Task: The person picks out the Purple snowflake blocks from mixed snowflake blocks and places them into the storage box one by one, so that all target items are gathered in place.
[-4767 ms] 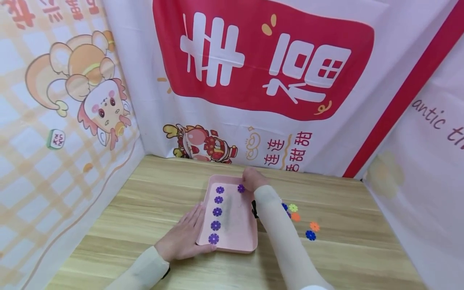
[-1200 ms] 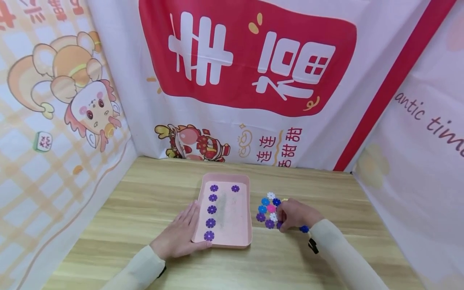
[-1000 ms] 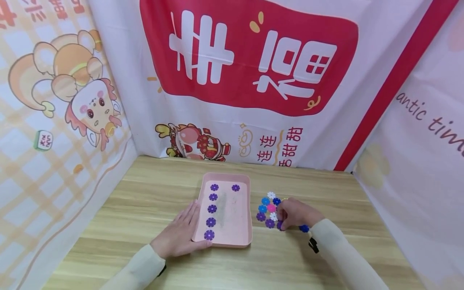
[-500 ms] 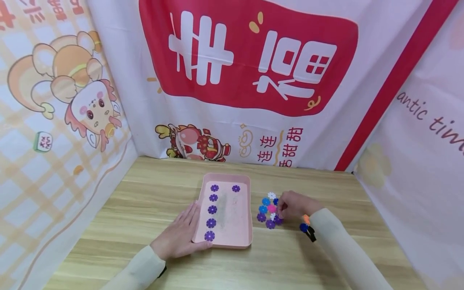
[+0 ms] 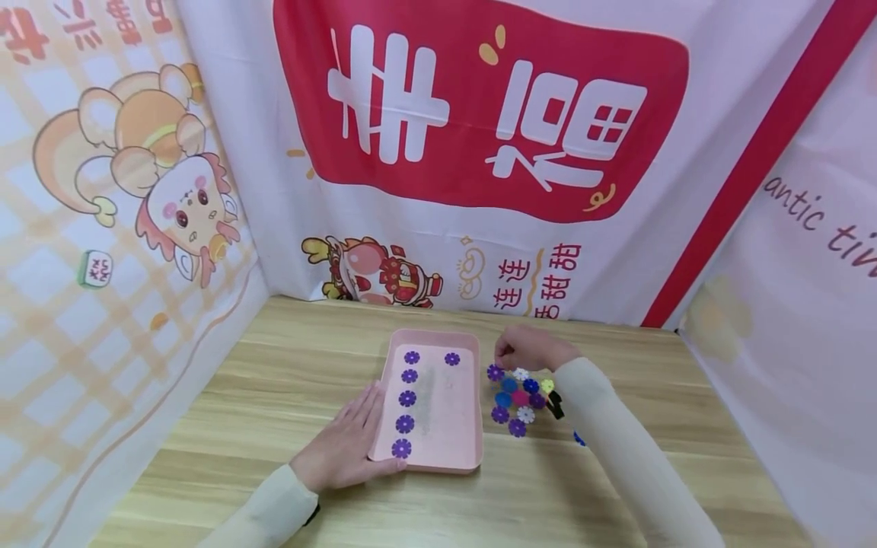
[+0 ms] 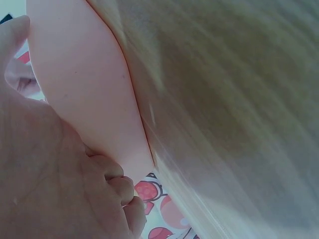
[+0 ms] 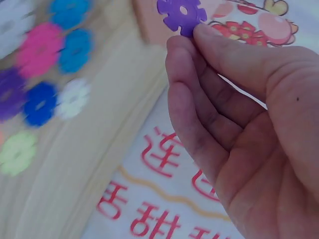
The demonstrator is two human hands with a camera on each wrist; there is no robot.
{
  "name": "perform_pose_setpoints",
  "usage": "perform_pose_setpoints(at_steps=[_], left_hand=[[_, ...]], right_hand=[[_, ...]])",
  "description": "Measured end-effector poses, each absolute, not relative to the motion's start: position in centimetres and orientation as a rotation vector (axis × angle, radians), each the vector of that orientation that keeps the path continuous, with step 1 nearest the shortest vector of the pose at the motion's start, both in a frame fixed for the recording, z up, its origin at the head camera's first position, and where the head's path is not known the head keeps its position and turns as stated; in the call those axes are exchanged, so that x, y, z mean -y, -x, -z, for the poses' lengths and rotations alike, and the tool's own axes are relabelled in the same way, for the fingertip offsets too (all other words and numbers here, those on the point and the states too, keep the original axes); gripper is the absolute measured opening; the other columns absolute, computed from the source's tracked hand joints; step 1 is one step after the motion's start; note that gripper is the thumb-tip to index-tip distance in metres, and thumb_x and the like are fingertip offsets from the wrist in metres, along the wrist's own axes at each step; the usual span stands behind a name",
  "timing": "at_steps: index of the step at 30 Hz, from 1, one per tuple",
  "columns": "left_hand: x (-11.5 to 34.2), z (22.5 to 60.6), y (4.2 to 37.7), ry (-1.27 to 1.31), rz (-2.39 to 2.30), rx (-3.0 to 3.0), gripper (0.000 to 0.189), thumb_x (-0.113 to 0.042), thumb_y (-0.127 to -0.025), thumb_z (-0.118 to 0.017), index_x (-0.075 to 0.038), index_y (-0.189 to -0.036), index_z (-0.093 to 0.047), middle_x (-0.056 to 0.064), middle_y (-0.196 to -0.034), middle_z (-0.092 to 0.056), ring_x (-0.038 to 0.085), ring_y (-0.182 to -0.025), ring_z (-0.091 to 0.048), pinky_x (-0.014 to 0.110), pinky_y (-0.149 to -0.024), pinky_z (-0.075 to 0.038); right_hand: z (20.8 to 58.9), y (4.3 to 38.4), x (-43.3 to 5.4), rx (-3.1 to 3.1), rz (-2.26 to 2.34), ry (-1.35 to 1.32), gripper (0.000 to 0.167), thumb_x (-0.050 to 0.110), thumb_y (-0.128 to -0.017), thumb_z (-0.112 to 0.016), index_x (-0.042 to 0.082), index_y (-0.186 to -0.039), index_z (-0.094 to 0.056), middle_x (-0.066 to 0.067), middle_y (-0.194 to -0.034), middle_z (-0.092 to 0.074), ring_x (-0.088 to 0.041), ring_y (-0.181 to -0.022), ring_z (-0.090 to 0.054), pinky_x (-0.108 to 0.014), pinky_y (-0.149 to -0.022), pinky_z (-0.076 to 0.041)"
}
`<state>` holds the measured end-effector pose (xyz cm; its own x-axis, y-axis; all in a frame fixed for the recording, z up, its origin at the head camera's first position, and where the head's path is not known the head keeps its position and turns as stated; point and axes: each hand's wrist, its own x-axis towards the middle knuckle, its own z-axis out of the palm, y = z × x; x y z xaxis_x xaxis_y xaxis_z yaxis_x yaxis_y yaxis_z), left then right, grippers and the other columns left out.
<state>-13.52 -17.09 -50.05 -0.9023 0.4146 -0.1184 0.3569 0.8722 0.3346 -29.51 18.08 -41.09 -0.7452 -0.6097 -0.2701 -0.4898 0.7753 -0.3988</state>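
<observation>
My right hand (image 5: 530,348) pinches a purple snowflake disc (image 7: 169,20) by its edge between thumb and fingertips, beyond the far right corner of the pink tray (image 5: 448,430). The right wrist view shows the disc upright at the fingertips, the other fingers curled. Against the tray's left wall lies my left hand (image 5: 342,450), fingers extended, thumb at the near left corner; its palm and part of the tray's outer wall (image 6: 94,74) fill the left wrist view. Inside the tray, several purple discs (image 5: 407,398) form a left column, and one purple disc (image 5: 452,358) sits at far right.
Right of the tray, loose discs lie in a cluster on the wooden table (image 5: 274,365): a pink disc (image 5: 521,398), a white disc (image 5: 525,415), purple, blue and yellow-green ones. A dark blue disc (image 5: 579,438) shows partly behind the right sleeve. Printed cloth walls (image 5: 438,259) enclose the table.
Earlier my right hand placed a purple disc at the tray's far right. It then reached into the cluster, picked up another, and has moved left and away with it. The left hand stays put.
</observation>
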Motion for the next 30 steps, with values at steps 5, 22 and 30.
perform_pose_setpoints(at_steps=[5, 22, 30], left_hand=[[17.0, 49.9, 13.4, -0.575, -0.481, -2.845, 0.121, -0.082, -0.092, -0.054, 0.000, -0.168, -0.010, 0.019, -0.178, -0.005, 0.039, -0.166, -0.009, 0.059, -0.133, -0.020], [17.2, 50.0, 13.5, -0.579, -0.479, -2.850, 0.121, -0.082, -0.092, -0.054, 0.001, -0.168, -0.010, 0.020, -0.178, -0.005, 0.039, -0.166, -0.009, 0.057, -0.134, -0.019], [17.2, 50.2, 13.5, -0.582, -0.485, -2.846, 0.121, -0.081, -0.092, -0.054, 0.001, -0.168, -0.009, 0.020, -0.178, -0.005, 0.039, -0.166, -0.009, 0.058, -0.134, -0.020]], right_hand=[[40.6, 30.7, -15.0, -2.607, 0.392, 0.855, 0.016, 0.013, -0.102, -0.069, 0.013, -0.090, -0.079, 0.001, -0.081, -0.074, -0.019, -0.078, -0.069, -0.027, -0.071, -0.058], [45.7, 31.9, -9.9, -2.680, 0.352, 0.801, 0.016, 0.012, -0.102, -0.069, 0.011, -0.088, -0.075, 0.003, -0.080, -0.068, -0.012, -0.073, -0.060, -0.025, -0.070, -0.055], [46.8, 31.7, -9.4, -2.668, 0.386, 0.660, 0.020, 0.016, -0.105, -0.067, 0.011, -0.087, -0.075, -0.001, -0.082, -0.073, -0.013, -0.069, -0.062, -0.026, -0.066, -0.055]])
